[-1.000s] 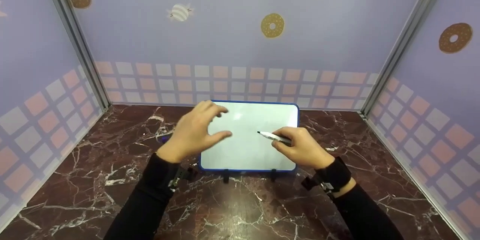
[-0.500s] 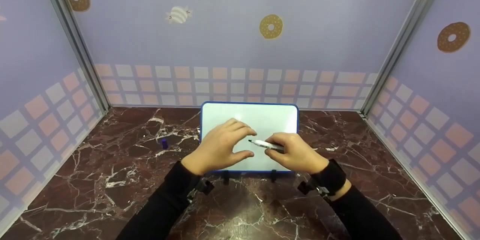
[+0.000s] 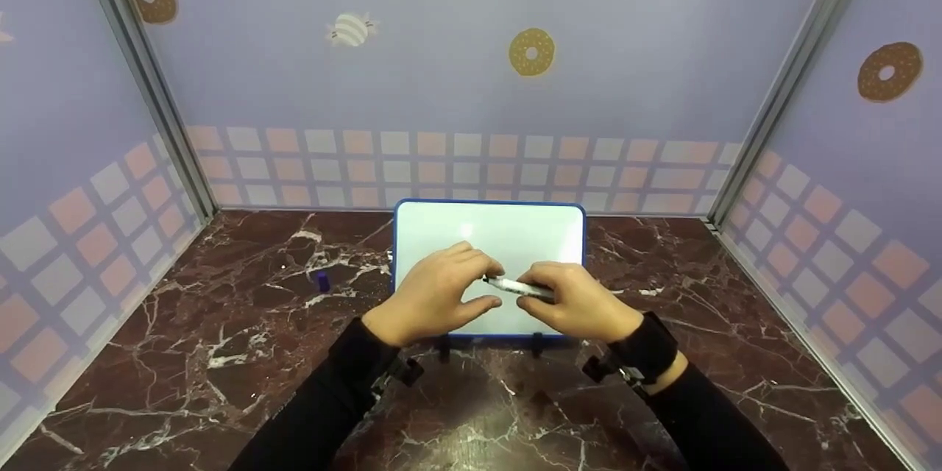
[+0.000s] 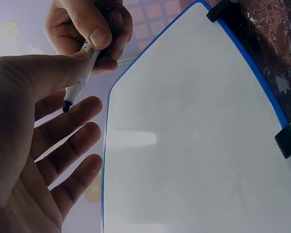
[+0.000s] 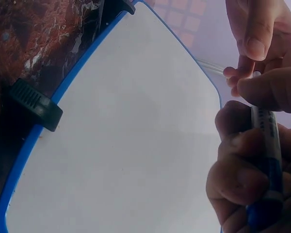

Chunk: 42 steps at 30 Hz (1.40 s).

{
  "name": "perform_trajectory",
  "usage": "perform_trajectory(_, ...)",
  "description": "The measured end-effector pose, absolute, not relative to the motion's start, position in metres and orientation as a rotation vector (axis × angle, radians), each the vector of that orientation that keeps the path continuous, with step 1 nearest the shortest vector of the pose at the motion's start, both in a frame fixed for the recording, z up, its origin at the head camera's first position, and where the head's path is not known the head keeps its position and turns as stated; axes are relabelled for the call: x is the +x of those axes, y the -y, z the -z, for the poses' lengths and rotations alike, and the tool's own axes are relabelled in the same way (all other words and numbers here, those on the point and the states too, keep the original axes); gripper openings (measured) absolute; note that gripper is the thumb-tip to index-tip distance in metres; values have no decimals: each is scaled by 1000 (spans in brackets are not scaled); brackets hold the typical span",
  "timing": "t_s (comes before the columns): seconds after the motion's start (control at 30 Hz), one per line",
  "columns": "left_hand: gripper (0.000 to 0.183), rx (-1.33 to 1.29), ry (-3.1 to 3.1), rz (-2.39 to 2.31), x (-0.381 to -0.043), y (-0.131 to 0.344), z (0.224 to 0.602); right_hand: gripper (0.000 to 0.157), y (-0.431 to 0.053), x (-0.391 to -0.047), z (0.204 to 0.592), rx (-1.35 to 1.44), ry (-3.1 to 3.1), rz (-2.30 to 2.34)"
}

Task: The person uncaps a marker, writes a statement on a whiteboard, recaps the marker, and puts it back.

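My right hand [image 3: 581,302] grips a white marker [image 3: 521,288], its bare dark tip pointing left toward my left hand [image 3: 441,291]. In the left wrist view, the marker [image 4: 82,80] passes behind my left thumb, with its uncapped tip [image 4: 67,107] close to the spread fingers [image 4: 80,138]. Whether those fingers touch it cannot be told. The right wrist view shows my right fingers [image 5: 237,174] curled round the blue-ended barrel [image 5: 269,170]. Both hands are in front of a blue-framed whiteboard [image 3: 515,228], whose visible surface bears no drawing.
A small purple-blue cap [image 3: 324,282] stands on the dark marbled table [image 3: 221,338], left of the board. Black clips [image 3: 537,344] hold the board's lower edge. Patterned lilac walls [image 3: 441,88] enclose the back and sides.
My left hand has moved right and down, toward the marker, uncovering the cap on the table. My right hand has shifted slightly left and down with the marker.
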<state>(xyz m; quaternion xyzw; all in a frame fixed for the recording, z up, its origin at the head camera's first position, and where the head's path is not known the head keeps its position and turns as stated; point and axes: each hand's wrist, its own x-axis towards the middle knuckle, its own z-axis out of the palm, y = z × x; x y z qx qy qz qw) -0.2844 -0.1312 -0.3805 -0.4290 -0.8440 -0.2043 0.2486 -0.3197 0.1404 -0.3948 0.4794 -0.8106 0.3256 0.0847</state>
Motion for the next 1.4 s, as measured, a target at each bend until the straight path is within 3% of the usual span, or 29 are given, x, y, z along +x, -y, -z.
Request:
perform_trajectory(0.77, 17, -1133, 2302, 597, -284, 128, 385, 12, -142, -317, 390, 1500, 2363, -959)
perform_trajectory(1.1, 12, -1067, 2341, 916, -288, 144, 382, 31, -152, -318, 382, 1401, 2357, -1376)
perform_trajectory(1.4, 12, -1104, 2335, 1273, -287, 139, 381, 31, -143, -313, 388, 1441, 2126, -1863)
